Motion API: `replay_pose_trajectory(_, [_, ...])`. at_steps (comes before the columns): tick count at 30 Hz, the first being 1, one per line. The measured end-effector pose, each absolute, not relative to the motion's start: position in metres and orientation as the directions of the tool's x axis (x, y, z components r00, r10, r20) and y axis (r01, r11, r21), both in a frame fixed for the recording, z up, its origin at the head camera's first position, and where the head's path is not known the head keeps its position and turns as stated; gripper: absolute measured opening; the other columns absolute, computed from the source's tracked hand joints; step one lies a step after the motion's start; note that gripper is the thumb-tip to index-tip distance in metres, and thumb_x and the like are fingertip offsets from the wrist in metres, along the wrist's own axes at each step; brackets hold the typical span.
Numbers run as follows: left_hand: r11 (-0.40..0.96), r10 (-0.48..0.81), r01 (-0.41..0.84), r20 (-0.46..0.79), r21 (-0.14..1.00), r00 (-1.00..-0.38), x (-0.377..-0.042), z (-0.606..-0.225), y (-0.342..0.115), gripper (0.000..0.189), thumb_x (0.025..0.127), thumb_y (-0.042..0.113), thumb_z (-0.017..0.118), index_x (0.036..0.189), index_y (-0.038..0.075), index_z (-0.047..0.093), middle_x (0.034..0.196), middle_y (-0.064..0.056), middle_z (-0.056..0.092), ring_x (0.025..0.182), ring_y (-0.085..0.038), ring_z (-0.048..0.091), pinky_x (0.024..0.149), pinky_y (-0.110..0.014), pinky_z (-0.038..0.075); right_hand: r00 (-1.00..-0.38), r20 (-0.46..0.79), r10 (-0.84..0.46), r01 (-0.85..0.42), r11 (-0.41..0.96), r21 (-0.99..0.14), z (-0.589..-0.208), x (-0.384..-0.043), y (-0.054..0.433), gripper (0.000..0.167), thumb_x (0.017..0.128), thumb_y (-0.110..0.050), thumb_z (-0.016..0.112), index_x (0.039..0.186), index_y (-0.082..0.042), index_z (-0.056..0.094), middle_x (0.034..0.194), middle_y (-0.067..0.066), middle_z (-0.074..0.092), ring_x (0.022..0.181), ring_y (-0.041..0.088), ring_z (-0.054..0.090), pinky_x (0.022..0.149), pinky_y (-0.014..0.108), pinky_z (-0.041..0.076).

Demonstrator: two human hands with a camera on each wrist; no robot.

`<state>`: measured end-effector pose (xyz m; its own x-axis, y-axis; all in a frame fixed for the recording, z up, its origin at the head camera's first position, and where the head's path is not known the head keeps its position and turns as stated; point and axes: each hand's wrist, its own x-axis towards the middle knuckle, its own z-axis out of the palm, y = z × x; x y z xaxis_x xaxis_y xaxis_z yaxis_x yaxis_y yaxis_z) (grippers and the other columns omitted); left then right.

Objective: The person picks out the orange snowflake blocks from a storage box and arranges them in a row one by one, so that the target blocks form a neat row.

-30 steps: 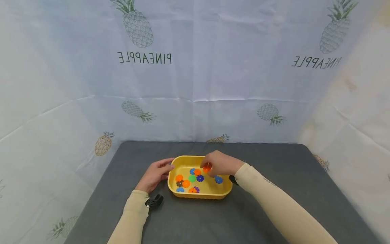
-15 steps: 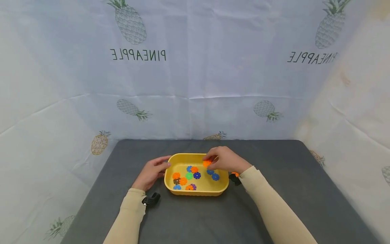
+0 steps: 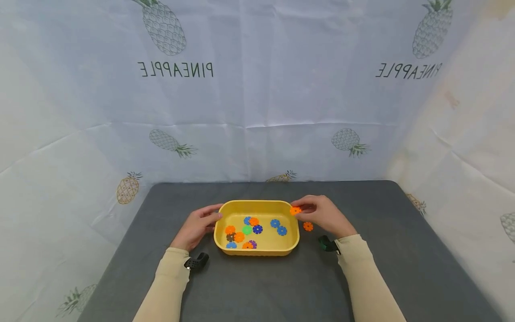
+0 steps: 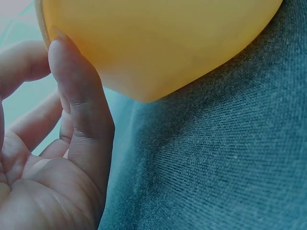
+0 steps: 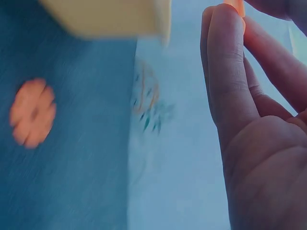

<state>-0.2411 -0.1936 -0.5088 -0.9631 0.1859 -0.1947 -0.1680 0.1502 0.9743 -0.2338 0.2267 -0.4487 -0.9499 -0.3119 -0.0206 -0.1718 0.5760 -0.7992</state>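
My right hand [image 3: 323, 215] pinches an orange notched plastic disc [image 3: 295, 210] between thumb and fingers, at the right rim of a yellow tray [image 3: 261, 252]. In the right wrist view only a sliver of that held disc [image 5: 236, 5] shows between the fingertips. A second orange disc [image 3: 308, 226] lies flat on the table, right of the tray. At the tray's left end, my left hand [image 3: 195, 229] holds the rim; the left wrist view has its thumb [image 4: 81, 100] against the rim, with the index finger on the outer side.
Inside the tray, light blue discs [image 3: 282, 230] lie towards the right. Orange [image 3: 239, 237], green [image 3: 247, 230], dark blue [image 3: 257, 229], brown and purple discs gather at the left. A dark grey cloth [image 3: 257, 290] covers the table; a pineapple-print curtain [image 3: 261, 98] hangs behind.
The right hand has lifted an orange disc from inside the tray and carried it right to the rim. The orange disc on the table has come into full view. The left hand stays at the tray.
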Motion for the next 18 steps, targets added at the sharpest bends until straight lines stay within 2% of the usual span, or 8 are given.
replay_pose_trajectory(6, [0.150, 0.190, -0.169, -0.196, 0.974, -0.962, -0.244, -0.508, -0.193, 0.057, 0.104, 0.033, 0.074, 0.156, 0.015, 0.059, 0.137, -0.018, 0.070, 0.115, -0.023, 0.073, 0.090, -0.033, 0.065, -0.977, -0.049, -0.207, -0.089, 0.608, -0.789, -0.473, -0.228, 0.265, 0.042, 0.096, -0.027, 0.084, 0.136, -0.015, 0.076, 0.132, 0.006, 0.076, 0.110, 0.022, 0.072, 0.096, 0.043, 0.064])
replay_pose_trajectory(10, [0.154, 0.183, -0.179, -0.206, 0.972, -0.961, -0.244, -0.509, -0.193, 0.055, 0.105, 0.032, 0.074, 0.156, 0.017, 0.060, 0.138, -0.018, 0.070, 0.116, -0.024, 0.073, 0.091, -0.034, 0.065, -0.981, -0.090, -0.172, -0.041, 0.635, -0.771, -0.490, -0.226, 0.278, 0.039, 0.096, -0.026, 0.084, 0.134, -0.014, 0.078, 0.130, 0.007, 0.075, 0.107, 0.021, 0.070, 0.092, 0.040, 0.064])
replay_pose_trajectory(18, [0.153, 0.176, -0.194, -0.220, 0.969, -0.959, -0.245, -0.511, -0.192, 0.058, 0.103, 0.035, 0.076, 0.156, 0.017, 0.059, 0.142, -0.017, 0.070, 0.116, -0.024, 0.073, 0.092, -0.035, 0.065, -0.986, -0.089, -0.142, -0.033, 0.685, -0.728, -0.507, -0.226, 0.288, 0.037, 0.096, -0.026, 0.084, 0.130, -0.015, 0.079, 0.127, 0.008, 0.075, 0.105, 0.021, 0.069, 0.092, 0.041, 0.063])
